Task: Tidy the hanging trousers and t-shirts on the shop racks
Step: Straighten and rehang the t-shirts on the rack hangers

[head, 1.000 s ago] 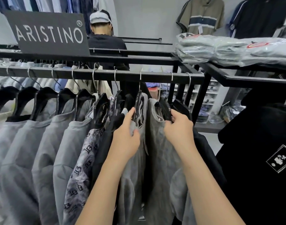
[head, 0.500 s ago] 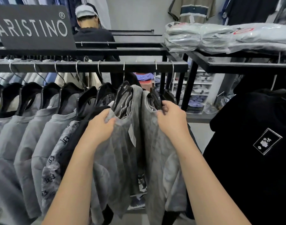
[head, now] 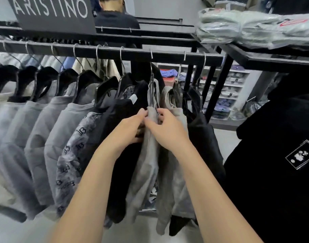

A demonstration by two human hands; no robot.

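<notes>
Right grip (head: pixel 167 130) on soft grey t-shirt (head: pixel 146 165)

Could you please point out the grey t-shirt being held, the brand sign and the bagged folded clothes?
grey t-shirt (head: pixel 148 163), head view, mid-body fabric.
brand sign (head: pixel 59 21), head view, dark face below the lettering.
bagged folded clothes (head: pixel 238 28), head view, plastic wrap.

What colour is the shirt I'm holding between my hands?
Mottled grey; the shirt shows best in the head view.
</notes>
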